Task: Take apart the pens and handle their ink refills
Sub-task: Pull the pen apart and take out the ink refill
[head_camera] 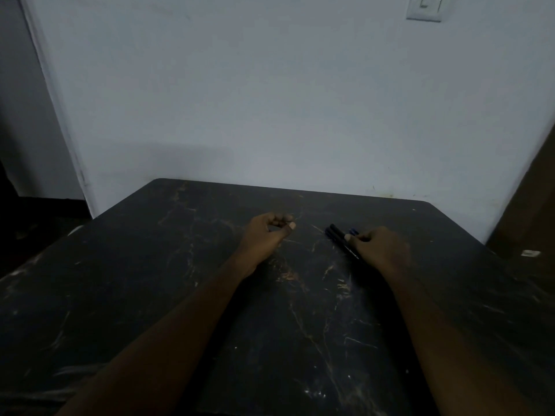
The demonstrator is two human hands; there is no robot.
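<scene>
A small bunch of dark pens (338, 235) lies on the black marbled table (180, 280), right of centre, their caps pointing up and left. One of them shows a blue end (354, 231). My right hand (381, 249) rests over the pens' lower halves with the fingers curled around them. My left hand (270, 232) hovers just left of the pens with its fingers loosely curled, thumb against the fingertips and nothing visible inside. The light is dim, so the pens' details are hard to make out.
The table's far edge meets a pale wall (270, 100). A light switch (425, 7) sits high on the wall at the right. A brown panel (531, 205) stands at the right edge, with a small white item (530, 253) near it.
</scene>
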